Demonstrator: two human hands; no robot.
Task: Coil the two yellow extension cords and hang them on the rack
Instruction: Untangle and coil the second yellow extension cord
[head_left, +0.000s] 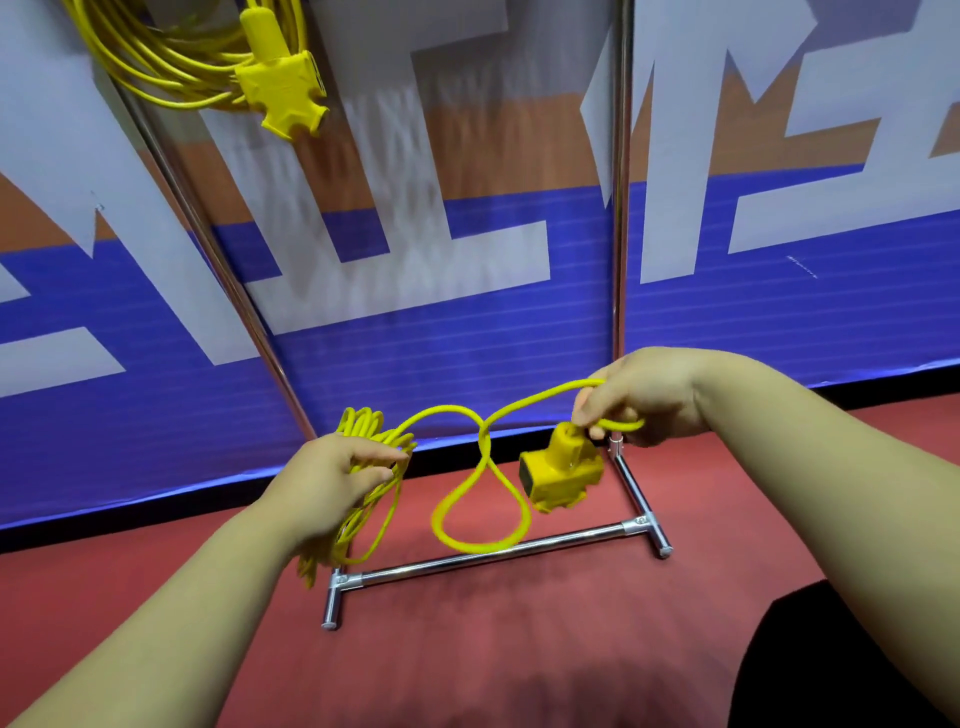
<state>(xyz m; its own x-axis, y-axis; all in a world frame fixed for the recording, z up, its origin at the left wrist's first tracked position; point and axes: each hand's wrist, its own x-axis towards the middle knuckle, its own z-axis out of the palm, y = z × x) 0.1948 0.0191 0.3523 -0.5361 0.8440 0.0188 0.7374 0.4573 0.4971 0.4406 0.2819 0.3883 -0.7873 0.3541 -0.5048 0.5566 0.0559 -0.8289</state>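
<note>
One coiled yellow cord (171, 67) hangs at the top left on the metal rack (483, 558), its socket block (280, 93) dangling below the loops. My left hand (332, 480) grips a bundle of loops of the second yellow cord (374, 499). From that bundle a free length (483, 499) twists into a hanging loop in the middle. My right hand (644, 395) pinches the cord just above its yellow socket block (561, 475), which hangs below the fingers.
The rack's chrome base bar and feet stand on the red floor (493, 649) right below my hands. Two chrome uprights (621, 208) rise in front of a blue, white and orange banner wall (779, 286). A dark shape (841, 660) sits at the lower right.
</note>
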